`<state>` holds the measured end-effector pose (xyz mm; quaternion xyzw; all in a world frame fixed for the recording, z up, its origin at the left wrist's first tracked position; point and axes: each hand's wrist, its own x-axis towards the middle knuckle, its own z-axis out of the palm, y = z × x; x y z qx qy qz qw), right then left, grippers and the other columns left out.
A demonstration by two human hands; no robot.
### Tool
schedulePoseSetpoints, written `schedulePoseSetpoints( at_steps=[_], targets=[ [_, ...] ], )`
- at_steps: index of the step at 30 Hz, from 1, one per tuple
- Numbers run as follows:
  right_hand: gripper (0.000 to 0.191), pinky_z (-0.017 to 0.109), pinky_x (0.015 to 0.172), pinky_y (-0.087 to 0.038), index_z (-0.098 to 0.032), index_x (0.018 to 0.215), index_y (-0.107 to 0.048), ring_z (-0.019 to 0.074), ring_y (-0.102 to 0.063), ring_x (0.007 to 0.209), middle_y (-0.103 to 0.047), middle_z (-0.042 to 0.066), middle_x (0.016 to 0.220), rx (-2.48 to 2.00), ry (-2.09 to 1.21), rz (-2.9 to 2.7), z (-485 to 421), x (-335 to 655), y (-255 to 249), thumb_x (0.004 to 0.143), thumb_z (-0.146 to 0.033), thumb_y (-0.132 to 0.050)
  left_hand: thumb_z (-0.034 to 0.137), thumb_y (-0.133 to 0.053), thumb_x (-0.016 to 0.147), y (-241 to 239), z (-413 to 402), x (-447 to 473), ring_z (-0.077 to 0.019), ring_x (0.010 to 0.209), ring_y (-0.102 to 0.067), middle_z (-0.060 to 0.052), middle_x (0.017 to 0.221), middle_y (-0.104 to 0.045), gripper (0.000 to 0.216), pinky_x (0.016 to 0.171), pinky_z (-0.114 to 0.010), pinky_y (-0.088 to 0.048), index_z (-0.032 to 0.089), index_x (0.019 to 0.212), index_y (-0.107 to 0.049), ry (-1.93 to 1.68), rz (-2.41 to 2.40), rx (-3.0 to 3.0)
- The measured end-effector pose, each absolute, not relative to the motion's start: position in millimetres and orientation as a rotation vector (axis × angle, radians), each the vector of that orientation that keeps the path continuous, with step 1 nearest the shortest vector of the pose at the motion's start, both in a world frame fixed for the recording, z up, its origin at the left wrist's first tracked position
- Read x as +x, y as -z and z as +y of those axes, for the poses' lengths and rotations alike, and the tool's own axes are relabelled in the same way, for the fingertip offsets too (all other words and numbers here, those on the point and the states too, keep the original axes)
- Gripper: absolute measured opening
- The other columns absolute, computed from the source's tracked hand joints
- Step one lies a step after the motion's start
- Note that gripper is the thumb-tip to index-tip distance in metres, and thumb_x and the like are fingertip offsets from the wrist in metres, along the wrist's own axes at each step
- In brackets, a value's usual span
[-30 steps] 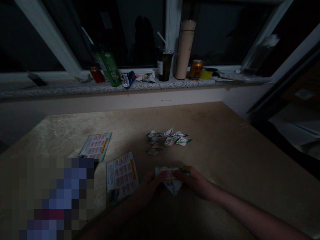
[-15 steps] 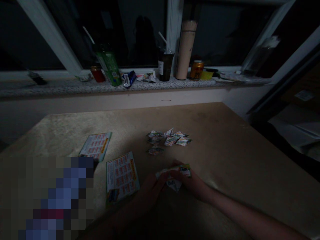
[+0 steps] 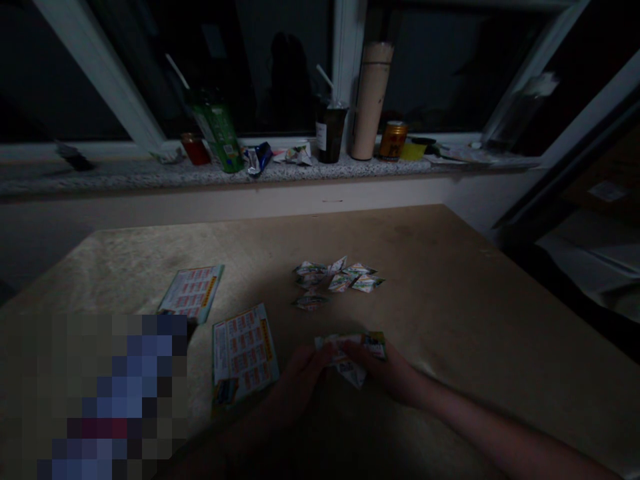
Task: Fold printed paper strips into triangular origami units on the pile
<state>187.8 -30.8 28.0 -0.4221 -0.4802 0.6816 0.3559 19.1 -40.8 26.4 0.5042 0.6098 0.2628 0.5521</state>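
Both my hands hold one partly folded printed paper [image 3: 353, 360] low over the wooden table [image 3: 450, 300], near its front edge. My left hand [image 3: 300, 377] pinches the paper's left side. My right hand [image 3: 387, 370] grips its right side, fingers curled over the top. Beyond my hands lies a small pile of several folded paper pieces [image 3: 335, 280]. Two flat printed leaflets lie to the left: one close [image 3: 244, 353], one farther back [image 3: 193, 292].
A stone window sill [image 3: 125, 175] behind the table carries a green carton [image 3: 217, 133], a red jar [image 3: 195, 148], a dark cup with a straw [image 3: 329, 130], a tall beige flask [image 3: 371, 100] and an orange can [image 3: 393, 140]. A blurred patch covers the table's left front.
The paper has shifted a little between my fingers as both hands work its fold. The table items have not moved.
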Motion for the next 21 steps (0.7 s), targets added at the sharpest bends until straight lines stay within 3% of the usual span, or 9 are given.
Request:
schedulePoseSetpoints(
  at_steps=[8, 14, 18, 21],
  targets=[
    [0.038, 0.028, 0.064, -0.047, -0.015, 0.071, -0.064, 0.0162, -0.059, 0.065, -0.065, 0.003, 0.07, -1.108, -1.834, -1.034, -26.2, 188.3, -21.6, 0.066, -0.053, -0.066, 0.059, -0.038, 0.081, -31.0, -35.8, 18.4, -0.0148, 0.06, -0.041, 0.004, 0.057, -0.041, 0.047, 0.057, -0.024, -0.032, 0.019, 0.056, -0.043, -0.603, 1.377, 1.347],
    [0.037, 0.026, 0.063, -0.046, -0.015, 0.074, -0.065, 0.0155, -0.059, 0.067, -0.065, 0.003, 0.072, -1.119, -1.848, -1.101, -26.9, 190.8, -17.9, 0.072, -0.052, -0.062, 0.058, -0.041, 0.078, -30.6, -39.8, 19.0, -0.018, 0.07, -0.047, 0.001, 0.065, -0.049, 0.045, 0.064, -0.025, -0.036, 0.018, 0.061, -0.051, -0.6, 1.419, 1.375],
    [0.037, 0.024, 0.061, -0.045, -0.014, 0.074, -0.063, 0.0132, -0.056, 0.064, -0.063, 0.001, 0.068, -1.062, -1.841, -1.22, -29.1, 189.8, -24.0, 0.074, -0.051, -0.059, 0.059, -0.048, 0.074, -30.0, -43.5, 19.6, -0.0194, 0.076, -0.05, 0.0, 0.077, -0.057, 0.043, 0.067, -0.026, -0.039, 0.017, 0.079, -0.057, -0.595, 1.379, 1.18],
    [0.037, 0.022, 0.054, -0.043, -0.014, 0.069, -0.062, 0.011, -0.053, 0.057, -0.059, -0.001, 0.061, -1.075, -1.785, -1.278, -28.4, 188.4, -24.1, 0.076, -0.05, -0.058, 0.059, -0.043, 0.077, -28.6, -45.6, 20.2, -0.0182, 0.072, -0.05, 0.0, 0.073, -0.055, 0.044, 0.066, -0.026, -0.039, 0.017, 0.075, -0.055, -0.597, 1.368, 1.176]
  ],
)
